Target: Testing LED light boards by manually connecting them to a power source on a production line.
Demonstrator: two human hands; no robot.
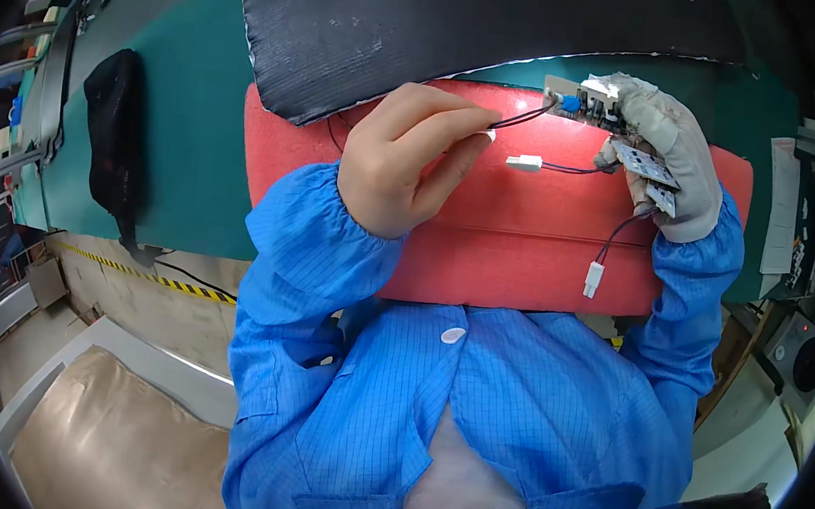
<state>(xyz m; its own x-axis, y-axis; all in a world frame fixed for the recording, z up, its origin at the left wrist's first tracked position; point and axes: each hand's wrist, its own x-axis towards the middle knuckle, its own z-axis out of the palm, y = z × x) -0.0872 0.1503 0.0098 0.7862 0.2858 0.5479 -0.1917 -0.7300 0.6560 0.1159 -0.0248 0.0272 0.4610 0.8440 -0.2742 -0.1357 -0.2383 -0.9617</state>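
Observation:
My bare left hand [411, 158] pinches a pair of thin dark wires [524, 119] between thumb and fingers; a bit of white shows at the fingertips. These wires run right to a small circuit board [585, 103] with a blue part and dark components. My right hand [674, 142], in a pale work glove, is closed around that board and other small white boards [646, 165]. From this bunch a white plug [524, 163] on dark wires points left, and another white plug [594, 281] hangs toward me. Both lie over a red pad [524, 255].
A black sheet [486, 19] with a ragged edge covers the far side of the green table mat [178, 157]. Black cloth [117, 142] lies at the left. A brown-topped seat [120, 433] stands at the lower left, and a dark speaker-like box [798, 355] at the right.

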